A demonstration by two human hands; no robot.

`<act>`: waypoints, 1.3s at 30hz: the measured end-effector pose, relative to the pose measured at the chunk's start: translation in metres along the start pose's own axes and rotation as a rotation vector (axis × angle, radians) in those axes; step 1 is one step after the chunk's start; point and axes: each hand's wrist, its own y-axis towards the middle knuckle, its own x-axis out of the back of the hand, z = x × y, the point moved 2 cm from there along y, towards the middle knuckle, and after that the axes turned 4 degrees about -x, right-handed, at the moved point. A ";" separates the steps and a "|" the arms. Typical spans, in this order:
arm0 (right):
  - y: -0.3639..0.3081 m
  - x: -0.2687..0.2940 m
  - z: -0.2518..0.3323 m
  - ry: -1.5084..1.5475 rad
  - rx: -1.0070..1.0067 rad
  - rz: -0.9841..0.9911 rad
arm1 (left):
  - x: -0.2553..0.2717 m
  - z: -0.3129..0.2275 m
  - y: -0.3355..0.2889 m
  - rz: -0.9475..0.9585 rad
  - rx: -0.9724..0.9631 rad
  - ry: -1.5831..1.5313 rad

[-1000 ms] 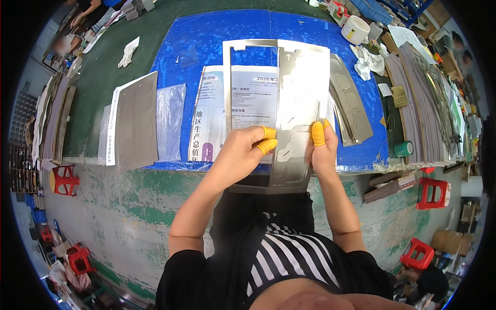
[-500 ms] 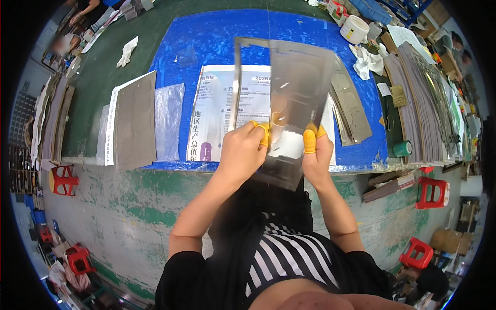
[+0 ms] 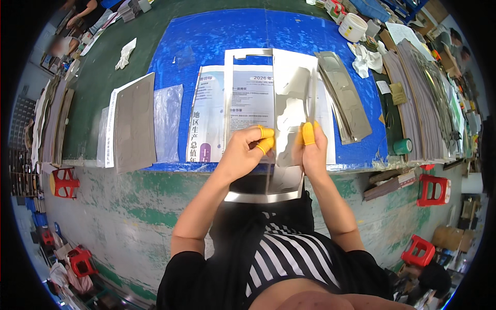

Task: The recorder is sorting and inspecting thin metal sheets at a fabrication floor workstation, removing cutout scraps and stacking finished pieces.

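Observation:
A thin, shiny metal sheet [image 3: 293, 77], with a narrow frame around an open left half and a panel with stamped shapes on its right half, is held up at the table's near edge. My right hand [image 3: 315, 150] grips the panel's right edge, its thumb in a yellow finger cot on top. Two yellow-cotted fingers of my left hand [image 3: 247, 150] pinch together at the panel's left edge, inside the open part. Beneath the sheet lies a printed newspaper [image 3: 206, 103], visible through the opening. The sheet's lower end overhangs the table edge.
Stacked stamped metal sheets [image 3: 351, 103] lie to the right on the blue table cover [image 3: 212, 31]. At the left are a grey sheet [image 3: 135, 124] and clear plastic film [image 3: 168, 121]. A white tub [image 3: 353, 27], crumpled white cloth [image 3: 366, 59] and green tape roll [image 3: 402, 146] stand farther right.
The metal sheet has turned more upright and flatter to view, its upper right corner moving left and its framed lower end now showing. Both hands remain at the panel's edges.

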 end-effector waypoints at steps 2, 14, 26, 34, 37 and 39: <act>-0.013 -0.017 0.024 -0.296 0.320 -0.035 | 0.006 0.002 0.005 -0.043 -0.169 0.434; -0.016 -0.005 0.023 -0.198 0.147 0.085 | 0.000 0.015 -0.003 -0.171 -0.147 0.740; -0.018 -0.010 0.022 -0.046 0.111 0.098 | -0.005 -0.004 -0.007 -0.198 0.029 -0.014; -0.011 -0.008 0.031 -0.566 0.325 0.000 | -0.018 -0.012 -0.010 -0.230 -0.052 0.092; -0.003 -0.011 0.024 -0.613 0.453 -0.014 | -0.032 -0.025 -0.017 -0.170 -0.096 0.175; -0.008 -0.009 0.024 -0.551 0.381 -0.005 | -0.025 -0.018 -0.010 -0.226 -0.059 0.044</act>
